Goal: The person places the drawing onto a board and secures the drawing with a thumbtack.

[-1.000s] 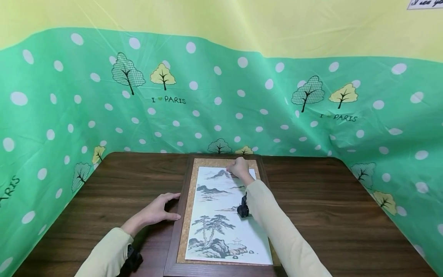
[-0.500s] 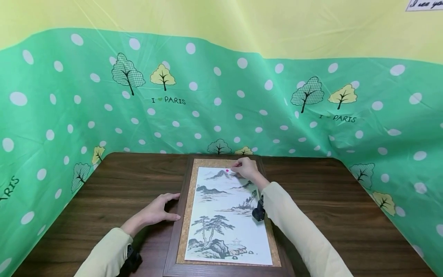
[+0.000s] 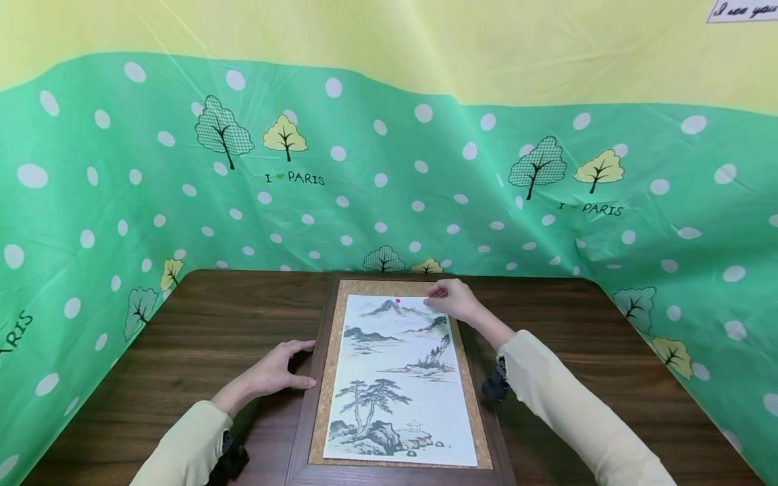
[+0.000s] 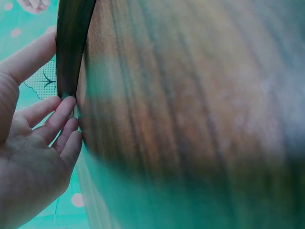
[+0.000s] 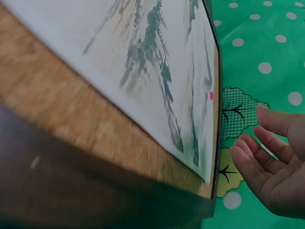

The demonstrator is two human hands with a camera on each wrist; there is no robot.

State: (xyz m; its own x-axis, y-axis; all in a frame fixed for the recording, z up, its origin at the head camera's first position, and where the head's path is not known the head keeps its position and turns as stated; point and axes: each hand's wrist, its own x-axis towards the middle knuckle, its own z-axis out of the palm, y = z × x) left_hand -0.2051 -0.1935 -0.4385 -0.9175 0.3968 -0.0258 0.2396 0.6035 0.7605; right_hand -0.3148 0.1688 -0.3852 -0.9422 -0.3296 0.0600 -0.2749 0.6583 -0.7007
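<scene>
A sheet with an ink landscape painting (image 3: pixel 413 405) lies on a cork board (image 3: pixel 486 445) framed in dark wood. Near the middle of the sheet's top edge sits a pink pushpin (image 3: pixel 398 301), seen also as a small pink spot in the right wrist view. My left hand (image 3: pixel 275 370) rests against the left side of the frame (image 3: pixel 313 385), thumb and fingers spread along it. Over the upper right corner of the painting is my right hand (image 3: pixel 456 299), its fingers loosely bent. In the right wrist view that hand (image 5: pixel 279 162) holds nothing between thumb and fingers.
The framed board lies on a dark wooden table (image 3: pixel 231 310). Behind and around the table hangs a green and yellow curtain (image 3: pixel 365 175) with dots and trees. Each wrist carries a black camera, such as the wrist camera (image 3: pixel 495 381) on the right.
My right hand has moved off the top middle of the painting towards the right, uncovering the pink pushpin. My left hand has stayed at the frame.
</scene>
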